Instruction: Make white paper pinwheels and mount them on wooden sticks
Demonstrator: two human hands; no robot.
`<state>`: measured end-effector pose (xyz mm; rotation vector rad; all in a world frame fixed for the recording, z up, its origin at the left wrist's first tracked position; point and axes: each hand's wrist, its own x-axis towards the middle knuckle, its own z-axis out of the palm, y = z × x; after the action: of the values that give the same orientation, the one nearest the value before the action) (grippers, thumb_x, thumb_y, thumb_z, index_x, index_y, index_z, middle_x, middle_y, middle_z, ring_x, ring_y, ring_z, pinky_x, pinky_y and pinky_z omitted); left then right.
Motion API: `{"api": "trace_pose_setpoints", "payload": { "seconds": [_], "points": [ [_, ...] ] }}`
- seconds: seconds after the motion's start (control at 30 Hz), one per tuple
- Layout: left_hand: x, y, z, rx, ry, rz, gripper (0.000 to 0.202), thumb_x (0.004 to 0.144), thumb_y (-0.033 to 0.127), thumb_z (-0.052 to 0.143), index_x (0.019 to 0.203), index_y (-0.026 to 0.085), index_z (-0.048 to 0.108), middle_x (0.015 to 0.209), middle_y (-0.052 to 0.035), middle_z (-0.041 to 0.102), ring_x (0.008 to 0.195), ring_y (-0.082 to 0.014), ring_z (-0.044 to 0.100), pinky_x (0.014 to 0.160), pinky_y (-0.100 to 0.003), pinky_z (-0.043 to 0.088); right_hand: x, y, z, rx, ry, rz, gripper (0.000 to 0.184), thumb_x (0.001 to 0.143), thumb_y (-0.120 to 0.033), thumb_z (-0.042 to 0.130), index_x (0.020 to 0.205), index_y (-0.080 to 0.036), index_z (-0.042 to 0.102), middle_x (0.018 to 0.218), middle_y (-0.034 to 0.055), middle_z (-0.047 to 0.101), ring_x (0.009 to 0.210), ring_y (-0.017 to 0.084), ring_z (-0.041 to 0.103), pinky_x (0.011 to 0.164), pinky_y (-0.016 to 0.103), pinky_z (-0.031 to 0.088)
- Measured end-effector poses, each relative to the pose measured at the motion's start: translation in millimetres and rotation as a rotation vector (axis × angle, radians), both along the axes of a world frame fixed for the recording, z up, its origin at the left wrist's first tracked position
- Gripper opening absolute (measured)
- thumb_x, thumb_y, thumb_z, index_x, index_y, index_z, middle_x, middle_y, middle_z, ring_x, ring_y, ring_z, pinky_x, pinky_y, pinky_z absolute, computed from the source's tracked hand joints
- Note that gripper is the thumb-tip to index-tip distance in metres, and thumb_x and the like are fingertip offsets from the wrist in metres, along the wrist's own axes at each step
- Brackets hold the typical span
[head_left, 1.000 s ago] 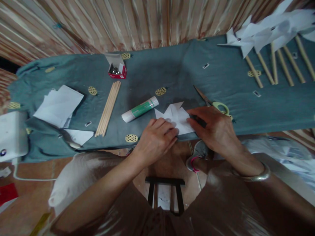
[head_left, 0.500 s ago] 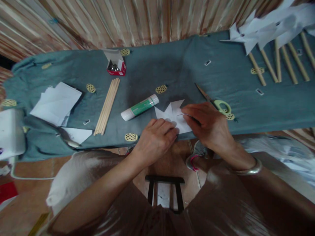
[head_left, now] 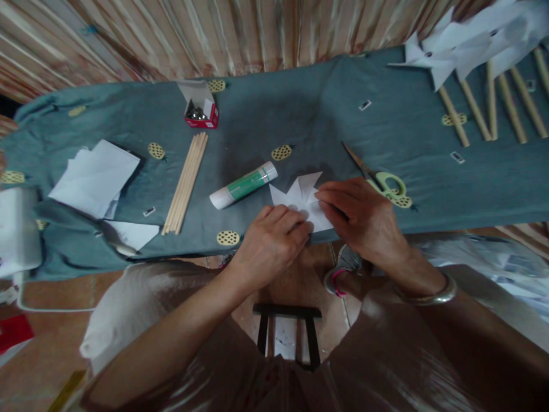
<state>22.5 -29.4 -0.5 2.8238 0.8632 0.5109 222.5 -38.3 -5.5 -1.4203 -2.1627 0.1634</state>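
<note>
One cut piece of white paper (head_left: pixel 295 197) is laid on the near edge of the cloth-covered desk (head_left: pixel 300 117), with both hands set over it. By the left hand (head_left: pixel 272 246) it is pressed down, the fingers curled; whether anything is pinched beneath them cannot be told. By the fingers of the right hand (head_left: pixel 364 214) a flap at the paper's right side appears to be pinched. The step in hand is judged to be the bending of flaps towards the middle; for the next move, the flap's tip would need to be guided inward while the sheet is held steady. Just beyond, a glue stick (head_left: pixel 244 185) is placed to the left and scissors (head_left: pixel 373 174) to the right. Farther left, thin wooden sticks (head_left: pixel 185 186) are lined up, and past them a red box (head_left: pixel 201 121) of small metal pieces is stood open. At the far right, paper pinwheels (head_left: pixel 444 51) are laid, mounted on sticks.
</note>
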Motion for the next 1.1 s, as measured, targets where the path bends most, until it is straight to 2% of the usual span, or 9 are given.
{"api": "trace_pose_setpoints", "payload": {
  "seconds": [0.27, 0.5, 0.9, 1.1],
  "points": [
    [0.2, -0.4, 0.1, -0.004, 0.004, 0.0, 0.017, 0.094, 0.021, 0.051, 0.101, 0.016, 0.066, 0.101, -0.006, 0.069, 0.089, -0.0207, 0.058, 0.074, -0.035, 0.043, -1.0, -1.5, -1.7, 0.003, -0.007, 0.002, 0.02, 0.092, -0.017, 0.048, 0.096, -0.024, 0.066, 0.101, 0.006, 0.072, 0.091, 0.024, 0.064, 0.077, 0.04, 0.054],
    [-0.4, -0.9, 0.4, -0.005, -0.004, 0.019, 0.019, 0.094, 0.023, 0.05, 0.105, 0.016, 0.065, 0.119, -0.008, 0.066, 0.102, -0.0227, 0.057, 0.08, -0.037, 0.044, -0.3, -1.2, -1.6, 0.022, 0.001, 0.012, 0.019, 0.093, -0.019, 0.048, 0.098, -0.023, 0.066, 0.103, 0.0078, 0.072, 0.092, 0.025, 0.064, 0.08, 0.041, 0.054],
    [2.9, -1.6, 1.4, -0.011, 0.007, 0.003, 0.019, 0.094, 0.023, 0.051, 0.103, 0.015, 0.066, 0.12, -0.0062, 0.068, 0.103, -0.0223, 0.057, 0.082, -0.037, 0.044, -2.2, -2.8, -2.7, 0.031, -0.015, 0.01, 0.019, 0.092, -0.017, 0.05, 0.098, -0.02, 0.067, 0.103, 0.0081, 0.072, 0.09, 0.024, 0.063, 0.078, 0.039, 0.054],
    [3.3, -1.6, 2.6, -0.014, 0.021, 0.002, 0.019, 0.094, 0.022, 0.05, 0.103, 0.015, 0.066, 0.12, -0.0079, 0.067, 0.104, -0.0227, 0.056, 0.081, -0.038, 0.044, -2.9, -3.4, -1.1, -0.026, -0.015, 0.012, 0.023, 0.094, -0.018, 0.045, 0.098, -0.024, 0.067, 0.104, 0.0079, 0.07, 0.093, 0.025, 0.062, 0.079, 0.042, 0.053]
  ]
}}
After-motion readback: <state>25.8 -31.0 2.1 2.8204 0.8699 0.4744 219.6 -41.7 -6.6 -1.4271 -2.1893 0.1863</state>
